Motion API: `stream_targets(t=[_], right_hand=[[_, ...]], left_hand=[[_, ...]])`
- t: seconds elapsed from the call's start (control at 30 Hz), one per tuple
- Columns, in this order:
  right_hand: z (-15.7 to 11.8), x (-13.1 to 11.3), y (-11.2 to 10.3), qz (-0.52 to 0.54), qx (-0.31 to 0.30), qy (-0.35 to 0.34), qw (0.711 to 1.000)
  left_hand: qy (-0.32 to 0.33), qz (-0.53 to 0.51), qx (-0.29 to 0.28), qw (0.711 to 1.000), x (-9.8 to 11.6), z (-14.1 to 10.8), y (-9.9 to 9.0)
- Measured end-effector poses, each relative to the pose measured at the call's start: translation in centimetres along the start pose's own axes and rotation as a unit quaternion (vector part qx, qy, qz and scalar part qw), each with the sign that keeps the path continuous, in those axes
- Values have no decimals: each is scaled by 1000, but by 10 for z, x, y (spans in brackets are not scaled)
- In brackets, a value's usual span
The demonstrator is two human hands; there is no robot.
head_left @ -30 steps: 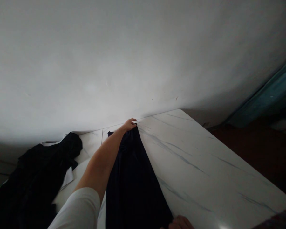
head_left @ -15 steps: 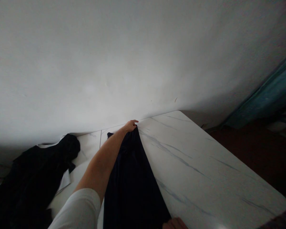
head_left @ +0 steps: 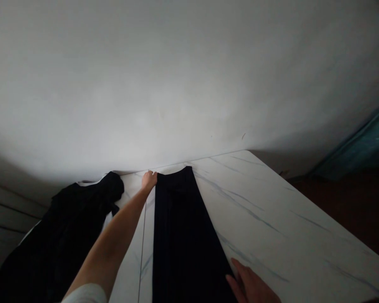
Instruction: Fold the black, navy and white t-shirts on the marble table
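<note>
On marble table (head_left: 281, 219), dark cloth (head_left: 183, 235) between left hand (head_left: 149, 180), right hand (head_left: 249, 286).

A long dark navy garment (head_left: 183, 240) lies flat and smooth on the white marble surface (head_left: 281, 223), narrow end at the far edge, widening toward the near side.

No text, label, brand, number or sign can be read on the dark cloth (head_left: 183, 235) or the marble-patterned tabletop (head_left: 281, 210).
</note>
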State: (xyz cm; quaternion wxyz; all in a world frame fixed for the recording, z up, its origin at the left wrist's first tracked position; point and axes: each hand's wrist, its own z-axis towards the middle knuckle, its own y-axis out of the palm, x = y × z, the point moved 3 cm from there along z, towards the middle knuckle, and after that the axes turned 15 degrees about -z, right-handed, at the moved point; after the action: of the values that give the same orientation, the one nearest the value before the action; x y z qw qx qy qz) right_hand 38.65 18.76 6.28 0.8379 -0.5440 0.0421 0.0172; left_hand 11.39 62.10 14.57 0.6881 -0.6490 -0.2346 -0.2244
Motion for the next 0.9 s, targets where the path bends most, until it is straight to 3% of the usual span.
stream_targets(t=[0.17, 0.47, 0.6, 0.73, 0.9], right_hand=[[14, -10, -1, 12, -113, 58, 992], [16, -22, -5, 82, -190, 132, 969], [19, -17, -7, 129, -236, 157, 950], [29, -18, -12, 215, -308, 171, 911], [38, -25, -25, 236, -313, 190, 900]], left_hand=[[-37, -4, -20, 999, -16, 5, 10], [-36, -10, -11, 999, -31, 15, -5], [-4, -17, -34, 999, -30, 22, -4], [-4, -10, -37, 999, -28, 31, -9], [0, 1, -1, 1000, -16, 17, -14]])
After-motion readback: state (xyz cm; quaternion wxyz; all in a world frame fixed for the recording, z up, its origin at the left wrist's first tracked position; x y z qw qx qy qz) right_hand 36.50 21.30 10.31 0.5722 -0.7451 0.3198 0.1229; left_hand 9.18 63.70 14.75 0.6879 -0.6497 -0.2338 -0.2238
